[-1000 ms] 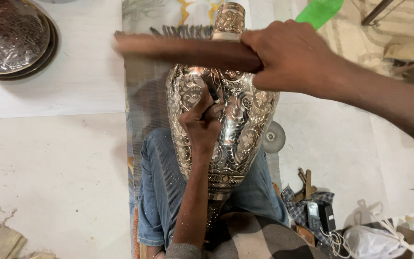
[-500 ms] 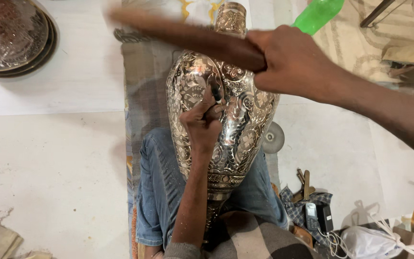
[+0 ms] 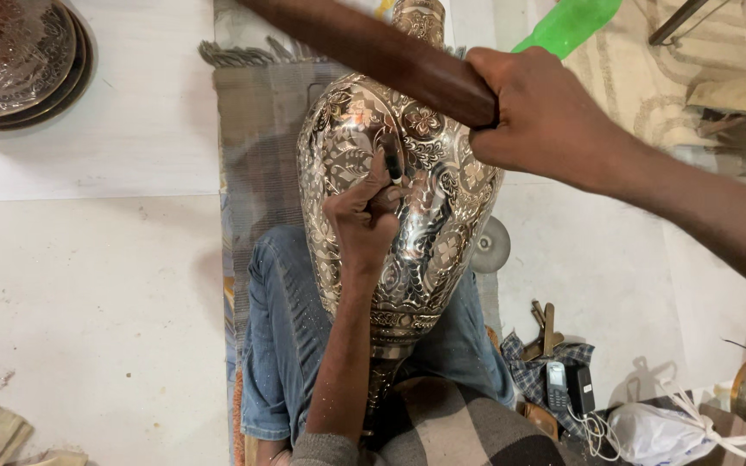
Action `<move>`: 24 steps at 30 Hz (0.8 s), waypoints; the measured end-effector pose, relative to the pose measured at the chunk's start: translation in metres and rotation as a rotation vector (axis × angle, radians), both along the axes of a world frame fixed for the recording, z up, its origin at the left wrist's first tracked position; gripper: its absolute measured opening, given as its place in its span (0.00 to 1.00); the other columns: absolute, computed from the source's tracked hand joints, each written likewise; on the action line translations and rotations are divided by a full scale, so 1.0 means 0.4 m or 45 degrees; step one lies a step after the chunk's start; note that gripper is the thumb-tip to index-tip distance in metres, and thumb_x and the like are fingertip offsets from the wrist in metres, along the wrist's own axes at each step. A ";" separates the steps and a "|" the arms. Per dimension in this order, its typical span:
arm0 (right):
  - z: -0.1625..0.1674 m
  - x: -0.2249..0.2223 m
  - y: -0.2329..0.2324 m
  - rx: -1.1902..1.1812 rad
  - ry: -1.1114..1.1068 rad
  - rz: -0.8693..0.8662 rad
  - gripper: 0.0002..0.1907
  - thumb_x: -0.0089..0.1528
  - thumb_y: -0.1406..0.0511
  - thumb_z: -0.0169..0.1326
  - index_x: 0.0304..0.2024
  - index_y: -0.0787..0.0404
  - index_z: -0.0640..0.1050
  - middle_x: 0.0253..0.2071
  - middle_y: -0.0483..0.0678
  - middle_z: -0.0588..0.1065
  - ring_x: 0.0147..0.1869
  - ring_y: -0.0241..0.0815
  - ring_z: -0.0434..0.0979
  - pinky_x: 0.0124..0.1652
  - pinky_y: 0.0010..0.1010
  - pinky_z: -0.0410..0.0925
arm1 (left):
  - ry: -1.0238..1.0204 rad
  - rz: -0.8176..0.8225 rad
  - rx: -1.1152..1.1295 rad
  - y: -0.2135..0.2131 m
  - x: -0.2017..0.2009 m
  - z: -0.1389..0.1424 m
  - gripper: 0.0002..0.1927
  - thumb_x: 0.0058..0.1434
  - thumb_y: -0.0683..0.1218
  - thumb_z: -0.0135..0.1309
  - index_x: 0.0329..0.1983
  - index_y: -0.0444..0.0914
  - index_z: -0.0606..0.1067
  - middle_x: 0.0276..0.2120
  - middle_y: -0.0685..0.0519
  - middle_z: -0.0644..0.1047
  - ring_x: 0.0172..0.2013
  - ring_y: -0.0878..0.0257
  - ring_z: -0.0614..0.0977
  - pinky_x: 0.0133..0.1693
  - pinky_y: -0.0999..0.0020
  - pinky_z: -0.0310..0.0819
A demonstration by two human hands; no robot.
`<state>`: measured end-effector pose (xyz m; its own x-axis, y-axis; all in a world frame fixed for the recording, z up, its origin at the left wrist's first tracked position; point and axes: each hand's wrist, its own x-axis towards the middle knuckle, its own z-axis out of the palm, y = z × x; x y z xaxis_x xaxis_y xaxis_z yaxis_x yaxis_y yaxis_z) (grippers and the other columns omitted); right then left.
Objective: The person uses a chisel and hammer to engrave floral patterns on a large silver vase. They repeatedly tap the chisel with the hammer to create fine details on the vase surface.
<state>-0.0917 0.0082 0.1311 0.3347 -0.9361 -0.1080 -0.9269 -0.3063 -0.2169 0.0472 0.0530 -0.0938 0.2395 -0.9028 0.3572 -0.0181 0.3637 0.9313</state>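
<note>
Shiny silver and gold metal covers the big vase (image 3: 407,198), which lies in the middle of the view across the person's lap, with its neck pointing to 12 o'clock. Flowers and leaves are cut all over it. The left hand (image 3: 364,216) rests on the front of the vase, with its fingers pinched tight around a small dark punch tool (image 3: 393,164). The tip of the tool touches the metal. The right hand (image 3: 546,121) comes in from 3 o'clock and is closed in a fist around a brown wooden stick (image 3: 373,52). The stick reaches up toward 11 o'clock, above the top part of the vase. Blue jeans (image 3: 282,336) show under the vase at 6 o'clock. A striped mat (image 3: 256,147) lies on the pale floor under the person. A stack of round patterned metal plates (image 3: 15,60) sits at 10 o'clock, well apart from the vase. A green plastic bottle (image 3: 567,26) lies at 1 o'clock. Two small phones (image 3: 567,384) and a white bag (image 3: 658,431) lie at 5 o'clock.
</note>
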 end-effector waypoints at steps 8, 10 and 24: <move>-0.013 -0.006 -0.003 0.006 0.319 0.202 0.18 0.47 0.65 0.59 0.40 0.62 0.75 0.21 0.57 0.74 0.28 0.59 0.77 0.30 0.51 0.68 | 0.058 -0.052 0.005 -0.010 0.004 0.000 0.21 0.53 0.30 0.52 0.44 0.40 0.84 0.21 0.57 0.80 0.15 0.74 0.69 0.16 0.75 0.56; -0.021 -0.006 -0.003 0.014 0.380 0.200 0.19 0.46 0.66 0.60 0.40 0.61 0.75 0.21 0.57 0.74 0.27 0.59 0.77 0.29 0.51 0.68 | 0.013 -0.041 -0.028 -0.010 0.005 0.001 0.18 0.54 0.30 0.54 0.43 0.41 0.83 0.24 0.58 0.82 0.16 0.75 0.72 0.15 0.76 0.57; -0.017 -0.027 0.022 0.059 0.205 0.061 0.17 0.49 0.64 0.59 0.40 0.63 0.74 0.25 0.59 0.75 0.31 0.60 0.78 0.33 0.50 0.69 | -0.084 -0.074 0.017 -0.011 0.010 -0.025 0.18 0.53 0.29 0.53 0.41 0.38 0.85 0.19 0.54 0.79 0.15 0.72 0.71 0.17 0.72 0.54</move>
<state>-0.1026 0.0172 0.1242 0.3535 -0.9124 -0.2062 -0.9354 -0.3440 -0.0817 0.0512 0.0485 -0.1039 0.1627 -0.9194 0.3582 -0.0584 0.3534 0.9336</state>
